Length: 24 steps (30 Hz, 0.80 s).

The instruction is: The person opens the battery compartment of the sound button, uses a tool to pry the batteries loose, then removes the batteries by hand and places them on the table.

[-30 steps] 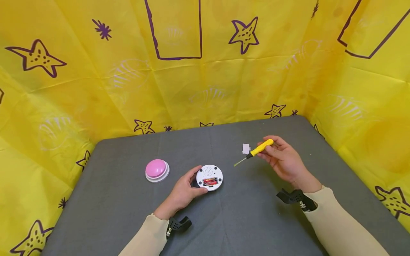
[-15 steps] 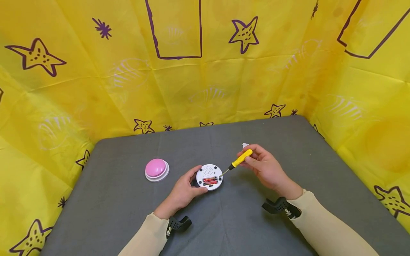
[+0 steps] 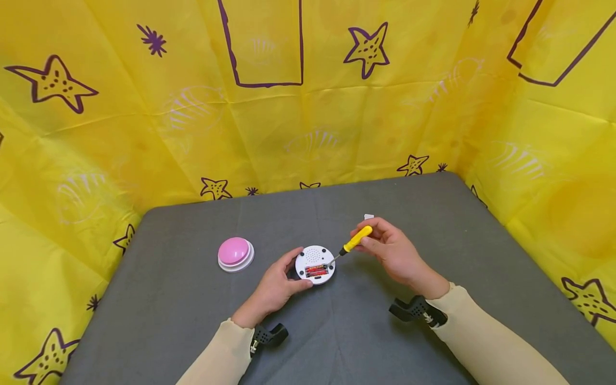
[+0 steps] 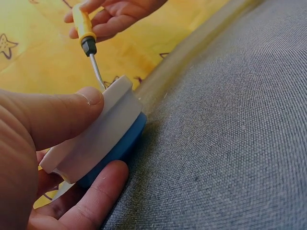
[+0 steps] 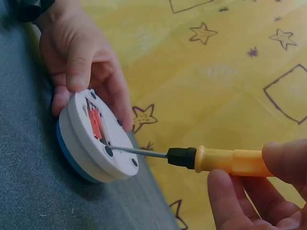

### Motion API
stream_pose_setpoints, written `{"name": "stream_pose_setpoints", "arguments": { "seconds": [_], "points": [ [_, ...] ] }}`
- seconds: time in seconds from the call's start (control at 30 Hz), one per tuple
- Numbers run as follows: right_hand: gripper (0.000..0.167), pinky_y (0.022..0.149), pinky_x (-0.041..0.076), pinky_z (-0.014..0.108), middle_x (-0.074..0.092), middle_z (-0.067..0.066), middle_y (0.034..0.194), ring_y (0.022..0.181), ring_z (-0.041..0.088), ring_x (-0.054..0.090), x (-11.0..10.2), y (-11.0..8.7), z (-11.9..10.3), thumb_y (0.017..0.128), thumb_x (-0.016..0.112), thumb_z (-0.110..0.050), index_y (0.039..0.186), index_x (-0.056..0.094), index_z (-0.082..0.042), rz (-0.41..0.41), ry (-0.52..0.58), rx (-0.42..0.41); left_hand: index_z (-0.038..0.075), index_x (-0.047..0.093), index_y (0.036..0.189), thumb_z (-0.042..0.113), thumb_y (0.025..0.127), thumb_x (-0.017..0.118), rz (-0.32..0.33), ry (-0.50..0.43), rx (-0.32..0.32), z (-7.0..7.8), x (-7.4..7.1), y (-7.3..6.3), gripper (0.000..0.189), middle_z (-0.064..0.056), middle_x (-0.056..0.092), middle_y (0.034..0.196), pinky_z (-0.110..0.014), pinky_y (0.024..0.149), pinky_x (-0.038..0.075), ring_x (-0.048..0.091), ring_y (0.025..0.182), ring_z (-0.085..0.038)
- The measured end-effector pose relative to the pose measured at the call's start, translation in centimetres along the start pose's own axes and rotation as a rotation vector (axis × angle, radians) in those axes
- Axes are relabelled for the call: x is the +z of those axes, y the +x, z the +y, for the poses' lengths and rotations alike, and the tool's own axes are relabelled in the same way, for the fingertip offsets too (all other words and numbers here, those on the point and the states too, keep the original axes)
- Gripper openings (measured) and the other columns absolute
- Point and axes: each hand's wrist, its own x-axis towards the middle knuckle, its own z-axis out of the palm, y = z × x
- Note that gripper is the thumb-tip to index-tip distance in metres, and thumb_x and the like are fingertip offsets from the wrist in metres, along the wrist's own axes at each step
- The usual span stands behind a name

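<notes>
My left hand (image 3: pixel 274 289) grips a round white push-button buzzer (image 3: pixel 313 255) by its rim, thumb in front and fingers behind. Its underside faces up, and its blue button side shows below in the left wrist view. Two red batteries (image 3: pixel 316 271) sit in the uncovered compartment. My right hand (image 3: pixel 394 255) pinches the yellow handle of a screwdriver (image 5: pixel 230 161). The screwdriver's tip reaches the right end of the battery compartment, at the batteries' edge. Behind the right fingers lies a small white battery cover (image 3: pixel 368 216), mostly hidden.
A second buzzer with a pink top (image 3: pixel 234 252) stands upright on the grey cloth-covered table (image 3: pixel 192 321), left of my left hand. Yellow patterned cloth (image 3: pixel 269 133) rises behind and at both sides of the table.
My right hand has moved left with the screwdriver, bringing its tip from beside the buzzer into the battery compartment. The hand now covers most of the battery cover. My left hand stays put.
</notes>
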Motion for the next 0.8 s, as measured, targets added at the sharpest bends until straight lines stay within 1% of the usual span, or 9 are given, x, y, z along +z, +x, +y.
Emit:
{"name": "stream_pose_setpoints", "arguments": {
  "seconds": [0.1, 0.2, 0.33, 0.4, 0.47, 0.57, 0.67, 0.73, 0.8],
  "points": [
    [0.025, 0.091, 0.053, 0.04, 0.054, 0.033, 0.121, 0.105, 0.033, 0.063, 0.1, 0.1, -0.1, 0.097, 0.058, 0.005, 0.122, 0.053, 0.007, 0.005, -0.021, 0.0, 0.002, 0.046, 0.146, 0.003, 0.075, 0.087, 0.006, -0.007, 0.002, 0.0, 0.0, 0.0, 0.082, -0.017, 0.056, 0.137, -0.05, 0.108, 0.036, 0.051, 0.128, -0.03],
    [0.026, 0.09, 0.054, 0.042, 0.054, 0.033, 0.12, 0.104, 0.033, 0.063, 0.3, 0.2, -0.1, 0.097, 0.058, 0.006, 0.123, 0.053, 0.007, -0.002, -0.04, -0.009, 0.001, 0.046, 0.146, 0.003, 0.075, 0.087, 0.007, -0.009, 0.002, -0.1, 0.0, 0.1, 0.082, -0.017, 0.056, 0.136, -0.05, 0.108, 0.036, 0.052, 0.127, -0.03],
    [0.026, 0.09, 0.053, 0.046, 0.056, 0.031, 0.119, 0.104, 0.034, 0.063, 0.7, 0.3, -0.3, 0.097, 0.059, 0.006, 0.122, 0.055, 0.005, -0.009, -0.077, -0.014, 0.004, 0.047, 0.146, 0.009, 0.076, 0.088, -0.002, 0.031, -0.004, -0.2, -0.1, 0.1, 0.082, -0.015, 0.057, 0.136, -0.05, 0.108, 0.037, 0.052, 0.126, -0.029],
    [0.026, 0.091, 0.053, 0.047, 0.057, 0.028, 0.119, 0.104, 0.034, 0.063, 0.8, 0.3, -0.4, 0.096, 0.06, 0.006, 0.121, 0.057, 0.002, -0.004, -0.094, -0.004, 0.005, 0.047, 0.147, 0.013, 0.076, 0.088, -0.003, 0.059, -0.006, -0.2, -0.1, 0.1, 0.082, -0.013, 0.057, 0.136, -0.049, 0.108, 0.037, 0.053, 0.126, -0.028],
    [0.026, 0.091, 0.052, 0.049, 0.057, 0.029, 0.119, 0.104, 0.035, 0.063, 0.9, 0.3, -0.5, 0.096, 0.06, 0.006, 0.121, 0.057, 0.001, -0.002, -0.102, -0.003, 0.005, 0.048, 0.146, 0.014, 0.076, 0.089, -0.002, 0.077, -0.001, -0.1, -0.2, 0.1, 0.082, -0.013, 0.056, 0.137, -0.049, 0.108, 0.037, 0.052, 0.126, -0.028],
    [0.025, 0.092, 0.051, 0.053, 0.054, 0.033, 0.121, 0.105, 0.034, 0.063, 0.9, 0.4, -0.4, 0.097, 0.058, 0.006, 0.122, 0.055, 0.002, -0.002, -0.084, -0.003, 0.004, 0.049, 0.146, 0.014, 0.076, 0.089, 0.005, 0.096, 0.015, -0.1, -0.2, 0.1, 0.081, -0.013, 0.054, 0.139, -0.05, 0.108, 0.036, 0.052, 0.127, -0.03],
    [0.026, 0.093, 0.047, 0.059, 0.05, 0.038, 0.122, 0.104, 0.033, 0.063, 0.6, 0.4, 0.0, 0.098, 0.056, 0.007, 0.124, 0.05, 0.008, 0.005, -0.044, 0.003, 0.003, 0.049, 0.146, 0.013, 0.076, 0.089, 0.008, 0.106, 0.024, -0.2, -0.2, 0.1, 0.081, -0.014, 0.052, 0.141, -0.05, 0.108, 0.036, 0.051, 0.128, -0.031],
    [0.026, 0.093, 0.046, 0.06, 0.05, 0.038, 0.122, 0.103, 0.032, 0.063, 0.4, 0.4, 0.3, 0.098, 0.054, 0.007, 0.123, 0.048, 0.01, 0.022, -0.021, 0.022, 0.004, 0.049, 0.146, 0.014, 0.076, 0.089, 0.005, 0.114, 0.018, -0.2, -0.2, 0.2, 0.082, -0.014, 0.052, 0.142, -0.049, 0.109, 0.036, 0.05, 0.129, -0.03],
    [0.025, 0.093, 0.047, 0.058, 0.054, 0.035, 0.12, 0.102, 0.031, 0.063, 0.2, 0.4, 0.6, 0.099, 0.054, 0.007, 0.123, 0.048, 0.011, 0.045, -0.013, 0.043, 0.003, 0.048, 0.146, 0.014, 0.076, 0.089, 0.003, 0.121, 0.013, -0.1, -0.2, 0.2, 0.082, -0.014, 0.051, 0.143, -0.048, 0.109, 0.036, 0.049, 0.13, -0.03]
  ]
}}
